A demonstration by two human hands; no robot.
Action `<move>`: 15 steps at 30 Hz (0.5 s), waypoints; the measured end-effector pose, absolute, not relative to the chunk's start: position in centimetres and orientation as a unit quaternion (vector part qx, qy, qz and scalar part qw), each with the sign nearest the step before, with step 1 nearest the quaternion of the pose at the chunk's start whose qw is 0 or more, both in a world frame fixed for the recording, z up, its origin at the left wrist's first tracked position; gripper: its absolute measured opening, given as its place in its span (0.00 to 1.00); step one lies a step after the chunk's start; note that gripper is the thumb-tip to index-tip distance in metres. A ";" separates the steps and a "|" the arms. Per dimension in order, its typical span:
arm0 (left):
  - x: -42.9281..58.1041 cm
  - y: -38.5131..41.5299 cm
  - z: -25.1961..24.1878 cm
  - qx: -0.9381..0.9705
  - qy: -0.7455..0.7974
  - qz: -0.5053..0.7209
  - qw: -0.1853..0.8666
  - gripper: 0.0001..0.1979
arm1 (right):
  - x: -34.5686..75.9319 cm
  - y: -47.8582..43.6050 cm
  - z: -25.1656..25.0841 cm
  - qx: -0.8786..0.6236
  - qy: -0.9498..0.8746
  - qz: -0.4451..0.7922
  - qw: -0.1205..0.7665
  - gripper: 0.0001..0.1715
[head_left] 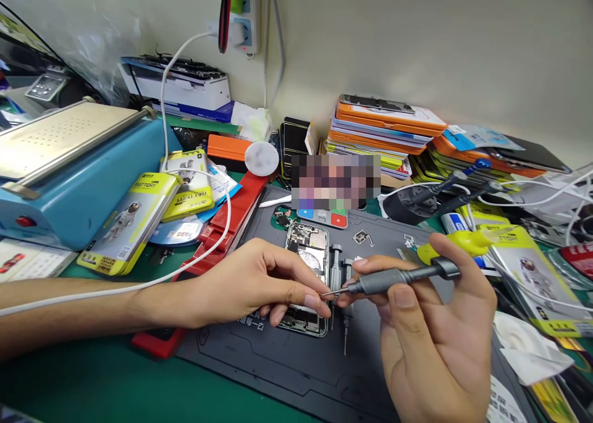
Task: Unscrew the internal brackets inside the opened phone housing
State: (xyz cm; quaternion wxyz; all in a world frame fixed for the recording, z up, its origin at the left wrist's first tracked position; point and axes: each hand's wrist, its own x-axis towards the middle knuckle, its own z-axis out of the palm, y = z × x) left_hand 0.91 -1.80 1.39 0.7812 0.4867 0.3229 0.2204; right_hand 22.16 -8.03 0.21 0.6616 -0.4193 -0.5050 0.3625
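Note:
My right hand (430, 330) is closed around a grey precision screwdriver (382, 281), which lies nearly level and points left. At its tip, the thumb and fingers of my left hand (278, 287) are pinched together. Whatever sits between them is too small to make out. Under my left hand lies an opened phone (308, 241), its inner parts bare and its middle partly covered by my fingers. Two more screwdrivers lie beside it: one (336, 262) against the phone's right edge, the other (347, 318) just right of that.
A grey work mat (278, 373) lies under the phone. Small metal parts (364, 236) rest behind it. Left are a red clamp-like tool (231, 219), battery boxes (132, 222) and a blue heating plate (88, 188). A screwdriver holder (410, 204) stands right. A white cable (204, 259) crosses my left arm.

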 end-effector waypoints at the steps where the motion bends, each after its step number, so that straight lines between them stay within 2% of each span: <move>1: 0.9 -1.9 1.4 0.488 0.320 0.225 0.780 0.03 | 22.2 -8.0 0.2 -0.419 -0.504 0.363 0.663 0.26; 15: 0.7 -1.9 1.0 0.521 0.311 0.233 0.760 0.07 | 21.7 -8.3 0.6 -0.408 -0.463 0.393 0.682 0.26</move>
